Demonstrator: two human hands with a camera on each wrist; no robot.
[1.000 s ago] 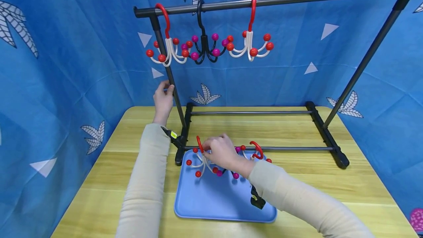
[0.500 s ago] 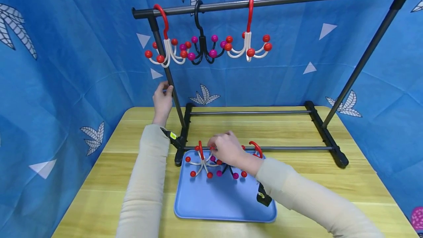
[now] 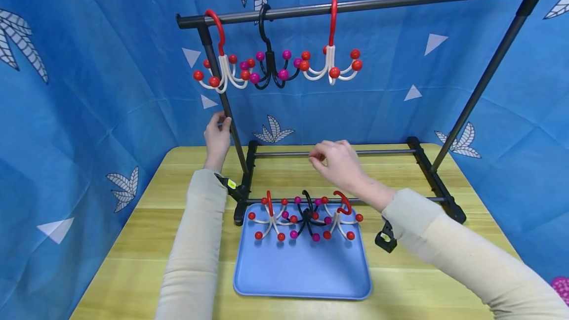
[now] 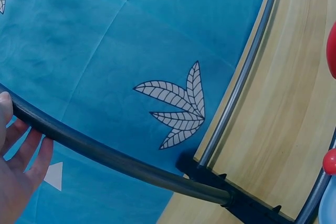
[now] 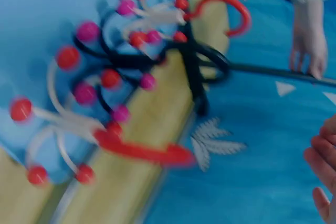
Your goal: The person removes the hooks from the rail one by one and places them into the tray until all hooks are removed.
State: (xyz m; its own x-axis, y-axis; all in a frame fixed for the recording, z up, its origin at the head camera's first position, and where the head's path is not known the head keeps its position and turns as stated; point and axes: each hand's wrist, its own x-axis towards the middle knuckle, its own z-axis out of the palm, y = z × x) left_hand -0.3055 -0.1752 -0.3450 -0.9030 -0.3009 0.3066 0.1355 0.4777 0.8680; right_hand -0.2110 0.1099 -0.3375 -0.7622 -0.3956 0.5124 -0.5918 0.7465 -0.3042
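My left hand [image 3: 217, 141] grips the slanted left post [image 4: 100, 148] of a black metal rack, its thumb on one side and fingers on the other. Above the tray, my right hand [image 3: 340, 163] is in the air, fingers loosely bent and holding nothing. On the blue tray [image 3: 302, 270] a white hanger with red hook and balls [image 3: 272, 220] lies at left. Beside it are a black hanger with magenta balls [image 3: 306, 215] and another red-and-white hanger [image 3: 338, 219]. Their prongs overlap in the head view.
From the rack's top bar [image 3: 400, 0] hang a red-and-white hanger [image 3: 223, 69], a black hanger [image 3: 269, 65] and a second red-and-white hanger [image 3: 331, 63]. The rack's base [image 3: 437, 186] stands on a wooden table [image 3: 146, 241] before a blue leaf-print cloth [image 3: 355, 107].
My right hand has let go of the left red-and-white hanger in the tray and moved up and right. That hanger has settled more upright in view. My left hand stays on the post.
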